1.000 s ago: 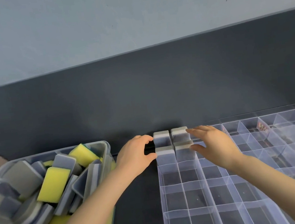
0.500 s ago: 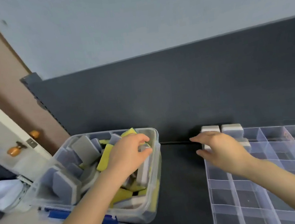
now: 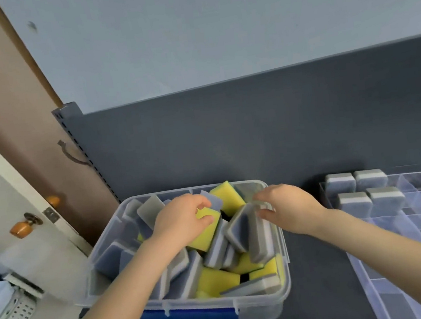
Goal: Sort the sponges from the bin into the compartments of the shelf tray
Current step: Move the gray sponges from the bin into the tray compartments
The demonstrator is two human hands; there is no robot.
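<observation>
Fingers (image 3: 201, 202) of the left hand (image 3: 182, 222) curl over the far edge of a yellow rectangular foam sponge (image 3: 203, 237), thumb on its face; I judge it pinched. Right hand (image 3: 289, 208): thumb and fingers apart over a grey-and-white sponge (image 3: 260, 236) standing on edge; I cannot confirm contact. Both sponges sit in the clear plastic bin (image 3: 195, 305), long axes running far to near. The clear compartment tray (image 3: 404, 276) lies rightward across the dark shelf (image 3: 319, 265); the right hand is nearer it. Four grey sponges (image 3: 339, 183) occupy its far-left cells; nearer cells show none. Obstructions: the bin's right wall and crowding neighbour sponges. A door with an orange knob (image 3: 21, 229) stands left.
</observation>
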